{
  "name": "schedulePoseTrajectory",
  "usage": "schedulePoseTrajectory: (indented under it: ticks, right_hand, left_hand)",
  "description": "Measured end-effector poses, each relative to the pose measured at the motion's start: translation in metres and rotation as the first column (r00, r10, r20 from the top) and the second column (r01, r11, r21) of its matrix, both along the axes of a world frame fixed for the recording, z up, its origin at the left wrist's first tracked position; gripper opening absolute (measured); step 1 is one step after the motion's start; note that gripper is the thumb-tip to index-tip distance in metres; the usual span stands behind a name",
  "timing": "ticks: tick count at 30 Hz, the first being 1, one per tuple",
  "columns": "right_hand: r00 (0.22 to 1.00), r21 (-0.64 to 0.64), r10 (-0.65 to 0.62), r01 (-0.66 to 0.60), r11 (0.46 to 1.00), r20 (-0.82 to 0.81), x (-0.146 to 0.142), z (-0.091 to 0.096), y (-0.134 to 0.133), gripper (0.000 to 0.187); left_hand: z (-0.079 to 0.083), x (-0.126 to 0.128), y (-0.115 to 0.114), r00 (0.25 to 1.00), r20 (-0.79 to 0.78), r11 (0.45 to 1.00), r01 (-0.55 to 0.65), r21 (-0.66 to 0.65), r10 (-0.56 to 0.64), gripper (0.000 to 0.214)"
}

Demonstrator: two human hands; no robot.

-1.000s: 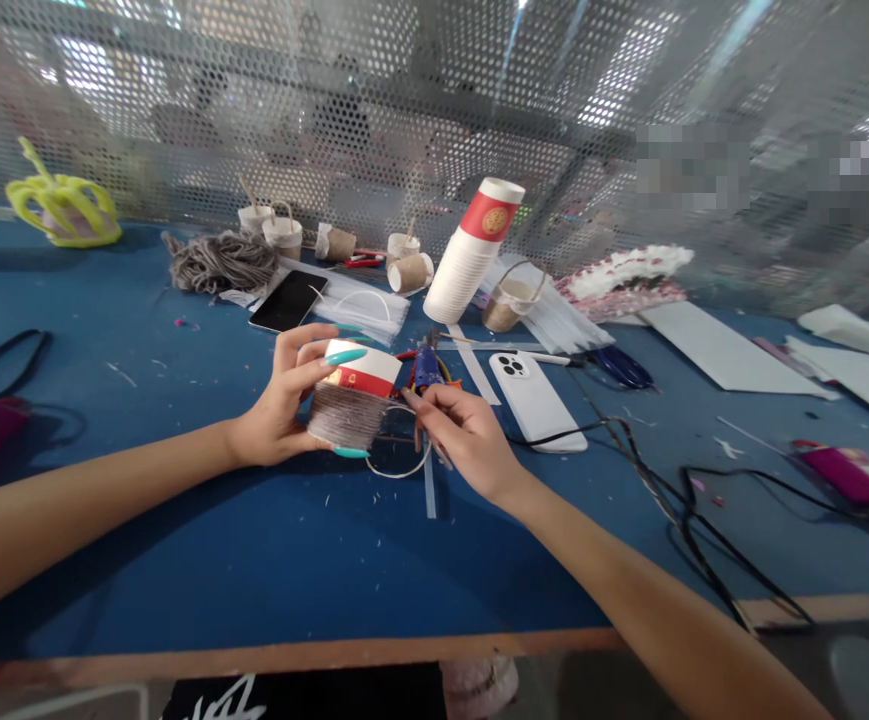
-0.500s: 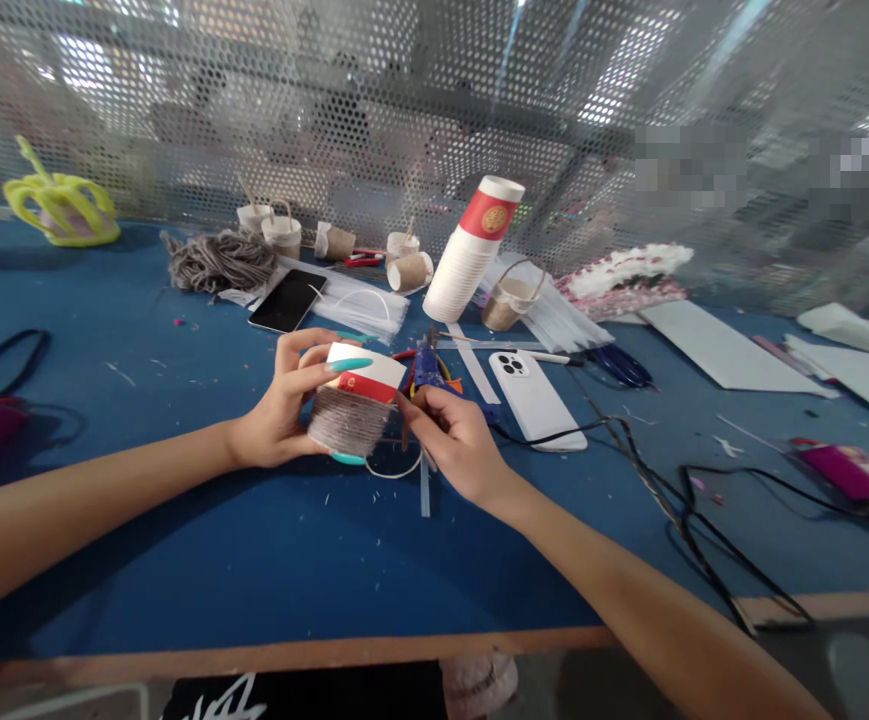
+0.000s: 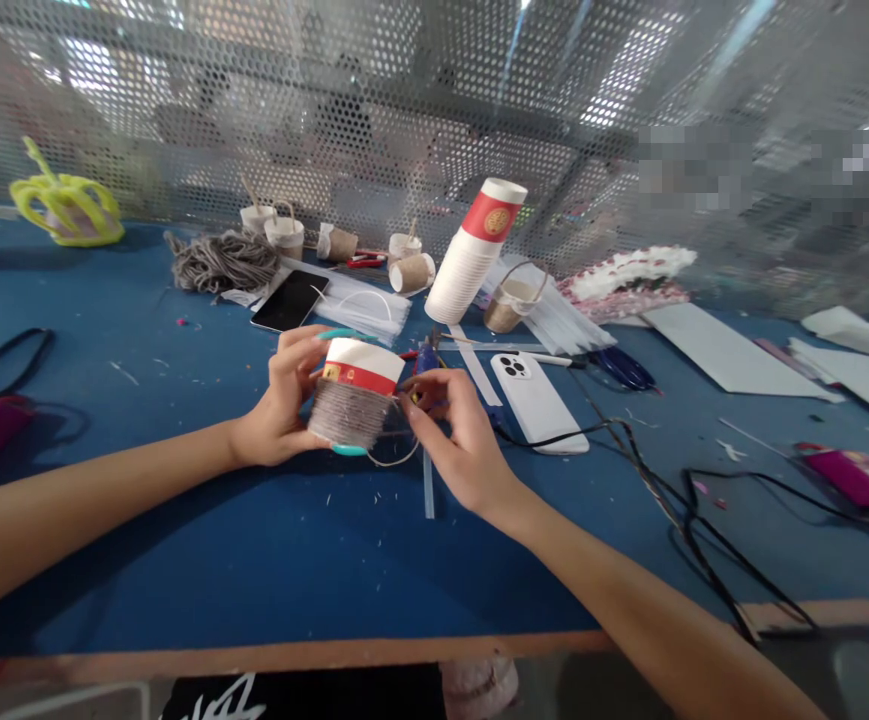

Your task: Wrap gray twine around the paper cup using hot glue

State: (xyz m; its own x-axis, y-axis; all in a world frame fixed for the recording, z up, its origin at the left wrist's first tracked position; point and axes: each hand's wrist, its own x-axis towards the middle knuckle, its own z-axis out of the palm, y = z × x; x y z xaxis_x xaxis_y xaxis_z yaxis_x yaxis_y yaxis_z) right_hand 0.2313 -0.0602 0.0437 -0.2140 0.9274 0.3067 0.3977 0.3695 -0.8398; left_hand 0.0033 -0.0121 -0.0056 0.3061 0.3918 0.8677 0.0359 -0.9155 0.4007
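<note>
My left hand (image 3: 284, 405) grips a paper cup (image 3: 355, 385) from its left side, thumb below and fingers at the rim. Grey-brown cord is wound round the cup's lower part, under a red band and a white rim. At the cup's right side, my right hand (image 3: 453, 430) pinches the cord (image 3: 396, 462), and a loose loop hangs below the fingers. Partly hidden behind the right hand is a blue glue gun (image 3: 426, 357). A clear glue stick (image 3: 428, 485) lies on the table below that hand.
A tall stack of paper cups (image 3: 471, 255) leans behind my hands. Nearby lie a white phone (image 3: 539, 400), a dark phone (image 3: 291, 300), a bundle of grey cord (image 3: 224, 262) and a small cord-wrapped basket (image 3: 513, 303). Black cables (image 3: 651, 480) run across the right side.
The cup has turned slightly in my left hand, whose upper fingers have shifted back to the rim. My right fingers have moved up a little along the cup's right side.
</note>
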Motion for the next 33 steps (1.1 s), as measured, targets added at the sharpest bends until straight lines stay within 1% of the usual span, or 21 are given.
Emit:
schedulePoseTrajectory:
  ticks: [3, 4, 5, 7, 9, 11, 12, 13, 14, 16, 18, 20, 25, 29, 30, 31, 33]
  right_hand:
    - [0.991, 0.161, -0.135, 0.135, 0.978, -0.011, 0.008, -0.003, 0.003, 0.024]
    - [0.988, 0.222, -0.154, 0.154, 0.963, -0.016, 0.01, -0.003, 0.004, 0.025]
    - [0.989, 0.292, -0.146, 0.143, 0.946, -0.014, 0.012, -0.003, 0.005, 0.026]
    - [0.997, 0.453, -0.066, 0.039, 0.891, 0.044, 0.013, 0.0, 0.004, 0.032]
    - [0.981, 0.589, 0.022, -0.135, 0.797, 0.195, 0.012, 0.003, 0.001, 0.039]
    - [0.93, 0.659, 0.04, -0.288, 0.695, 0.365, 0.01, 0.006, -0.003, 0.039]
    - [0.904, 0.67, 0.033, -0.341, 0.659, 0.427, 0.009, 0.006, -0.004, 0.037]
    - [0.883, 0.673, 0.025, -0.375, 0.638, 0.468, 0.008, 0.006, -0.006, 0.034]
    - [0.87, 0.671, 0.017, -0.393, 0.629, 0.493, 0.007, 0.006, -0.006, 0.031]
    - [0.859, 0.665, -0.003, -0.393, 0.635, 0.511, 0.007, 0.005, -0.007, 0.028]
    - [0.861, 0.665, -0.019, -0.379, 0.644, 0.509, 0.006, 0.004, -0.006, 0.028]
    - [0.862, 0.673, -0.025, -0.376, 0.638, 0.505, 0.007, 0.004, -0.004, 0.028]
    - [0.857, 0.709, -0.067, -0.377, 0.596, 0.511, 0.013, 0.003, 0.0, 0.02]
    - [0.902, 0.799, -0.098, -0.317, 0.512, 0.421, 0.016, 0.003, 0.002, 0.02]
    - [0.909, 0.807, -0.1, -0.303, 0.507, 0.404, 0.016, 0.004, 0.002, 0.02]
    - [0.909, 0.802, -0.099, -0.301, 0.516, 0.405, 0.016, 0.004, 0.002, 0.021]
    - [0.886, 0.762, -0.087, -0.338, 0.552, 0.456, 0.015, 0.006, 0.001, 0.02]
  left_hand:
    - [-0.002, 0.002, 0.004, 0.996, 0.067, 0.998, -0.057, -0.022, 0.058, 0.087]
    - [-0.002, 0.002, 0.005, 0.994, 0.081, 0.997, -0.074, -0.032, 0.077, 0.088]
    - [-0.003, 0.002, 0.005, 0.991, 0.091, 0.995, -0.091, -0.041, 0.094, 0.089]
    - [-0.002, 0.003, 0.005, 0.988, 0.098, 0.992, -0.115, -0.053, 0.12, 0.092]
    - [-0.003, 0.003, 0.005, 0.988, 0.103, 0.992, -0.111, -0.055, 0.117, 0.093]
    - [-0.003, 0.003, 0.005, 0.991, 0.112, 0.996, -0.075, -0.044, 0.079, 0.094]
    - [-0.003, 0.002, 0.005, 0.992, 0.114, 0.998, -0.053, -0.039, 0.057, 0.093]
    - [-0.002, 0.002, 0.005, 0.993, 0.112, 0.999, -0.033, -0.035, 0.037, 0.092]
    - [-0.001, 0.002, 0.005, 0.994, 0.105, 0.999, -0.019, -0.032, 0.023, 0.091]
    - [0.0, 0.001, 0.005, 0.997, 0.082, 0.999, -0.01, -0.035, 0.013, 0.091]
    - [0.002, 0.001, 0.005, 0.998, 0.062, 0.999, -0.014, -0.039, 0.016, 0.091]
    - [0.003, 0.0, 0.004, 0.998, 0.056, 0.999, -0.011, -0.037, 0.013, 0.09]
    - [0.002, 0.0, 0.004, 0.998, 0.066, 0.998, 0.008, -0.057, -0.004, 0.088]
    - [0.002, 0.0, 0.004, 0.996, 0.083, 0.995, 0.036, -0.089, -0.029, 0.085]
    - [0.002, 0.0, 0.003, 0.996, 0.085, 0.994, 0.049, -0.093, -0.041, 0.085]
    - [0.003, 0.001, 0.003, 0.995, 0.086, 0.994, 0.062, -0.095, -0.054, 0.084]
    - [0.003, 0.001, 0.003, 0.994, 0.089, 0.993, 0.074, -0.095, -0.066, 0.082]
